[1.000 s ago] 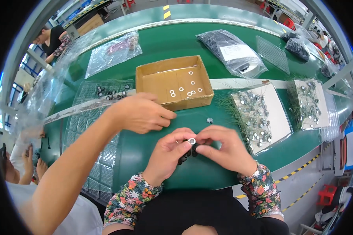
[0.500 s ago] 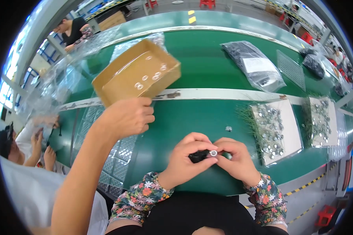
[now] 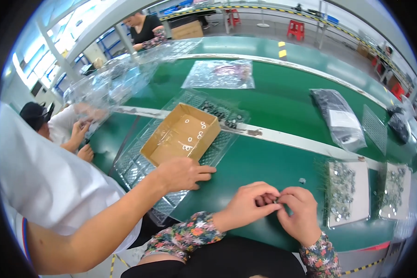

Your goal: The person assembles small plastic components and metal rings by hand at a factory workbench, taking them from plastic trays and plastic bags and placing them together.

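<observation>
Both my hands meet above the front of the green table, fingertips together. My left hand (image 3: 250,204) is closed, its curled fingers hiding most of whatever is in them. My right hand (image 3: 299,208) pinches toward the left fingertips at a tiny dark and pale part (image 3: 276,201), too small to name. Just beyond my right hand lies a small clear-silvery piece (image 3: 302,180). On the left, a co-worker's hand (image 3: 183,175) is at the near side of an open cardboard box (image 3: 164,144) with several white rings inside.
Beneath the box lie clear plastic trays (image 3: 171,197); several black parts (image 3: 217,112) sit behind it. Boards of silvery parts (image 3: 343,185) stand at right. A bag of dark items (image 3: 338,118) and a clear bag (image 3: 217,74) lie farther back. Other people sit at left.
The view has swung left. The co-worker's box has come down onto the trays, its hand still beside it. The black piece with a silver ring in my left hand is now mostly hidden.
</observation>
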A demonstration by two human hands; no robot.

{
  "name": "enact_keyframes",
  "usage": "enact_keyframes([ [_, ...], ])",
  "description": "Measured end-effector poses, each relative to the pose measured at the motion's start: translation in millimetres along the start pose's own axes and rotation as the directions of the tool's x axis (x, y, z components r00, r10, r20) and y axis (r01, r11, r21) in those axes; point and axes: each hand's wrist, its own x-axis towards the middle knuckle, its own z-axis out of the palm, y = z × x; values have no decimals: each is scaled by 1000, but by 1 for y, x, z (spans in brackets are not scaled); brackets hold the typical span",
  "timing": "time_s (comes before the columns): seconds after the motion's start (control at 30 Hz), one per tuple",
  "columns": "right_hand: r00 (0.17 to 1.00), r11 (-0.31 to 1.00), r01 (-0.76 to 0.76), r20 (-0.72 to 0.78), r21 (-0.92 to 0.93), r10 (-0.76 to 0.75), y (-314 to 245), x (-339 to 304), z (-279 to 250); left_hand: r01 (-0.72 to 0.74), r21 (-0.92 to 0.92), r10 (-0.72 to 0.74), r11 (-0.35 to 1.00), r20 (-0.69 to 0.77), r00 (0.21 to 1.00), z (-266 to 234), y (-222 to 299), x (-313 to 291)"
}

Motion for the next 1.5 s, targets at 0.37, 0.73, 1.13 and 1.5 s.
enact_keyframes([
  [0.37, 975, 934, -187, -57, 304, 214, 23, -62, -57, -112, 429, 144, 896, -42, 989, -1, -8, -47],
  [0.73, 834, 889, -386, -317, 248, 451, 16, -123, -90, -233, 864, 414, 446, 31, 910, -32, -6, -24],
  [1.13, 945, 933, -291, -89, 209, 315, 56, -46, -65, -163, 931, 393, 326, 24, 919, -65, -47, 44],
  [1.5, 854, 851, -472, -122, 230, 506, 81, -75, -74, -133, 903, 401, 408, -46, 915, -95, -63, 66],
])
